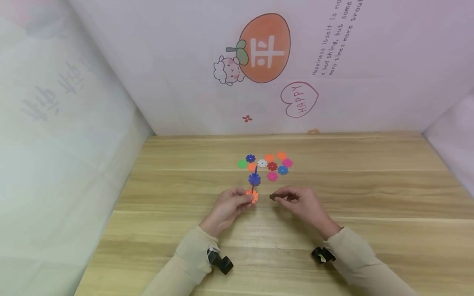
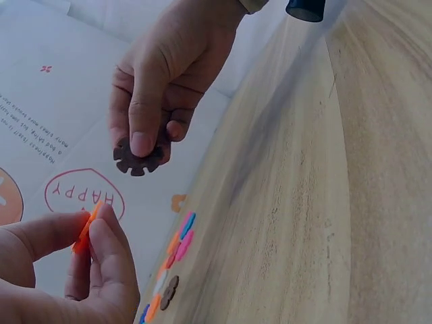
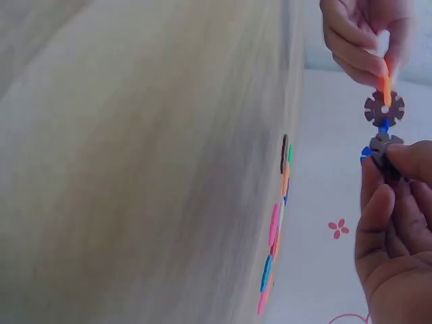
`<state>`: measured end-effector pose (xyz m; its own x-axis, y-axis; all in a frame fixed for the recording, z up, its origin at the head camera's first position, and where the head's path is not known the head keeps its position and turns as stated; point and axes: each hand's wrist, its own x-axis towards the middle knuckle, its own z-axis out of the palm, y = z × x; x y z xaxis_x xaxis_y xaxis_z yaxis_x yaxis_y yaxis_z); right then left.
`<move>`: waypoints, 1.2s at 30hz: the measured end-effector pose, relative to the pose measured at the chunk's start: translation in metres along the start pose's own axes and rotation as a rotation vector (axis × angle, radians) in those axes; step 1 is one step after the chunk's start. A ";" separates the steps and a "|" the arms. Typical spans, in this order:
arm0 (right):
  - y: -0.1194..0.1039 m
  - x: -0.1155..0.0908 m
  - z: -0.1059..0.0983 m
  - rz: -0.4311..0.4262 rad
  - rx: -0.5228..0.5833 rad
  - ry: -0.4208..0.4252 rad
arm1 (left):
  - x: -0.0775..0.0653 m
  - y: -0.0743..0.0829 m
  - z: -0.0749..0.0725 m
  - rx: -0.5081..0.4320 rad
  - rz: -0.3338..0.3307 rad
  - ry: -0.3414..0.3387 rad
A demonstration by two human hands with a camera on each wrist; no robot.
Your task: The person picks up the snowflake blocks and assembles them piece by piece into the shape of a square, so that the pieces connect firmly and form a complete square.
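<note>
Head view: the left hand [image 1: 226, 206] pinches an orange disc [image 1: 252, 196] at the foot of a small upright stack, a blue disc [image 1: 254, 179] slotted in above it, held just over the bench [image 1: 370, 197] near its middle. The right hand [image 1: 303, 204], close beside but apart, pinches a brown disc [image 1: 273, 197] between thumb and fingers [image 2: 143, 118], its notched rim showing in the left wrist view. Behind both hands, toward the far edge, loose discs [image 1: 267, 164] lie clustered flat: green, blue, orange, white, red, pink. Pale printed walls [image 1: 185, 61] enclose the bench on three sides.
</note>
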<state>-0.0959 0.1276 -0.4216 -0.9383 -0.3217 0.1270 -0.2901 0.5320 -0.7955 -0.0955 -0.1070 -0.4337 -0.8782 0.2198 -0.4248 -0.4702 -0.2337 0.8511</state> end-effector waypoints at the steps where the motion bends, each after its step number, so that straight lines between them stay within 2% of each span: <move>1: -0.001 0.000 0.001 -0.023 -0.009 0.005 | 0.000 0.000 0.000 -0.007 0.002 -0.005; 5: -0.002 -0.001 0.007 -0.134 -0.041 0.039 | -0.001 0.002 0.002 -0.017 0.002 -0.017; 8: -0.003 -0.001 0.010 -0.178 -0.042 0.053 | -0.002 0.003 0.004 0.004 0.000 -0.020; 15: -0.007 -0.002 0.014 -0.205 -0.037 0.037 | -0.004 0.005 0.006 0.048 -0.023 -0.036; 26: -0.005 -0.005 0.021 -0.222 -0.019 0.066 | -0.004 0.002 0.006 0.040 -0.022 -0.053; 36: -0.006 -0.004 0.022 -0.247 0.012 0.078 | -0.007 0.008 0.005 0.046 -0.017 -0.064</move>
<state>-0.0860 0.1090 -0.4303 -0.8509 -0.3790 0.3638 -0.5108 0.4351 -0.7414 -0.0925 -0.1055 -0.4227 -0.8620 0.2836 -0.4202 -0.4793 -0.1858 0.8578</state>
